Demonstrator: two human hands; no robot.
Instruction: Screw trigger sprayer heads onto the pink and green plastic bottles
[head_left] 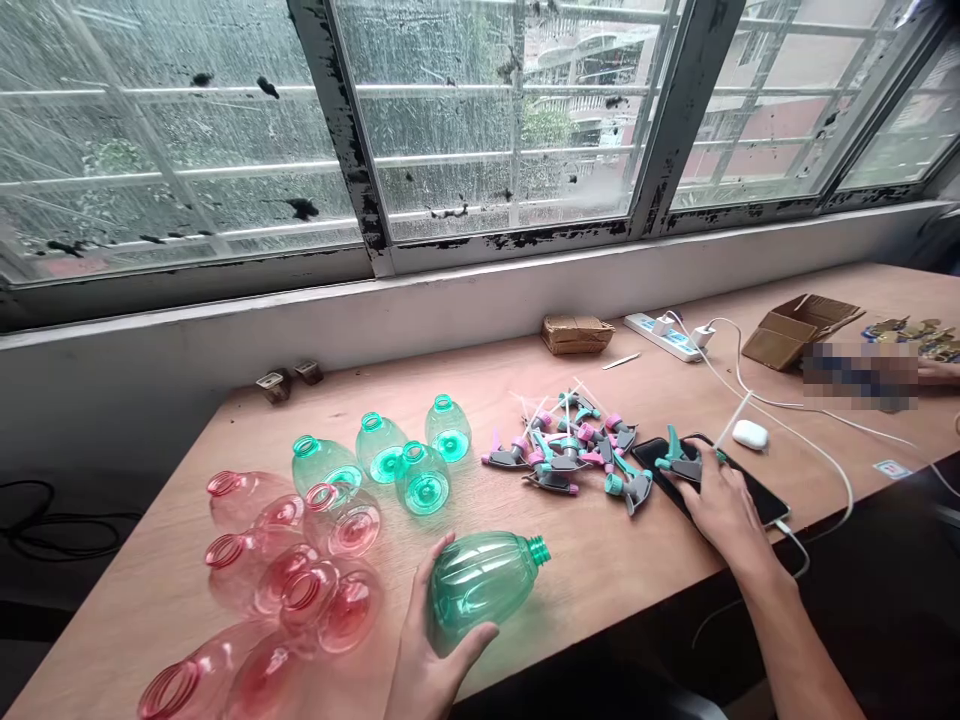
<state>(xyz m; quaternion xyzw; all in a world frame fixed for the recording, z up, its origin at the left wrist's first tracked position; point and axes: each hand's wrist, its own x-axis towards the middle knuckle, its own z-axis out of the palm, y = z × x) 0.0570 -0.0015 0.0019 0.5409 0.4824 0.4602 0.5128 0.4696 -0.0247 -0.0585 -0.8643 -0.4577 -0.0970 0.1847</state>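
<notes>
My left hand [431, 655] is wrapped round the base of a green plastic bottle [484, 580] that lies on its side near the front edge of the wooden table [585, 560], its open neck pointing right. My right hand [716, 500] rests on a black phone [757, 495], and its fingers close on a teal and grey spray trigger head [679, 462]. Just left of that hand lies a pile of several trigger heads [570, 450] in pink, teal and grey.
Several more green bottles [390, 455] stand behind the held one; several pink bottles [292, 575] lie at the front left. A white earbud case [750, 434], white cables, a power strip [664, 335], cardboard boxes [795, 330] and another person's hand [937, 372] are at the right.
</notes>
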